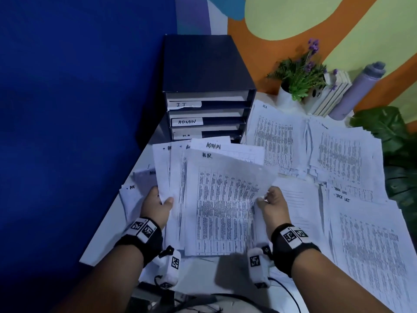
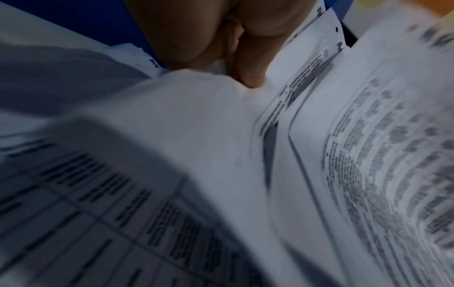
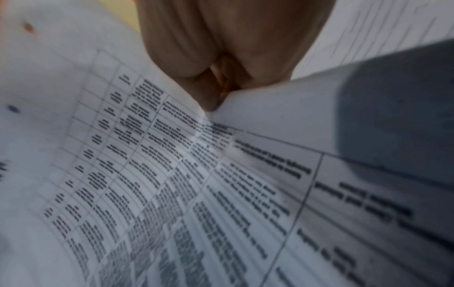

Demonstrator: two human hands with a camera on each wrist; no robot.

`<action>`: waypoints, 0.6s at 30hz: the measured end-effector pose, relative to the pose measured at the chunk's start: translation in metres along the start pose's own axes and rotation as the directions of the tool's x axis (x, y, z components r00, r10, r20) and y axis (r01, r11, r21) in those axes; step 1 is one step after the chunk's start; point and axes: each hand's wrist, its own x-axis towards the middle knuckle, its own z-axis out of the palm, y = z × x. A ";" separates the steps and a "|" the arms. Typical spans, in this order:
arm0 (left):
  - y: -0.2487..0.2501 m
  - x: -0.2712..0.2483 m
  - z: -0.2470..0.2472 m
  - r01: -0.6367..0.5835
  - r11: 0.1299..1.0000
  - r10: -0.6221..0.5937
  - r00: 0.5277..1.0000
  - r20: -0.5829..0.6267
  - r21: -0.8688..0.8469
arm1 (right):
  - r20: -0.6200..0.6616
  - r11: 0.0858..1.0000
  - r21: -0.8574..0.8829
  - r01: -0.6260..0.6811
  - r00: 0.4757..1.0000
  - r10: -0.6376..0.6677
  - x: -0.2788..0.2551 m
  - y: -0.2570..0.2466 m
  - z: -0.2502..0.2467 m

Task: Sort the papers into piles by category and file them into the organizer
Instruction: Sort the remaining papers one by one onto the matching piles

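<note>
The right hand (image 1: 272, 205) is pinching the H.R. sheet (image 1: 222, 199) by its right edge, nearest the HR pile (image 1: 274, 134) lying forward-right; the left hand (image 1: 158, 205) is gripping the fanned stack (image 1: 173, 168).

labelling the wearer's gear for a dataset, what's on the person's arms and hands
Both forearms are bare, no sleeves. Each wrist has a black strap carrying white blocks printed with black square markers. A white marker-tagged unit hangs under each wrist, with dark cables near the lower edge. The left hand and right hand are ungloved.
</note>
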 end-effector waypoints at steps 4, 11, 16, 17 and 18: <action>0.021 -0.006 0.019 -0.080 0.995 0.081 0.997 0.020 -0.064 | 0.025 0.997 0.077 -0.025 0.999 0.023 0.005 -0.003 -0.014; 0.057 -0.019 0.046 -0.236 0.968 0.244 0.964 0.104 -0.086 | 0.029 0.999 0.049 -0.004 1.000 0.003 0.013 -0.025 -0.047; 0.076 -0.025 0.066 -0.233 0.969 0.242 0.963 0.116 -0.087 | 0.037 0.998 -0.056 0.029 0.999 -0.027 0.014 -0.033 -0.061; 0.079 -0.027 0.069 -0.230 0.968 0.242 0.960 0.143 -0.099 | -0.002 0.998 -0.035 0.051 0.999 -0.051 0.013 -0.037 -0.064; 0.079 -0.028 0.072 -0.230 0.970 0.240 0.954 0.182 -0.078 | -0.047 0.998 -0.011 0.070 0.996 -0.070 0.014 -0.039 -0.067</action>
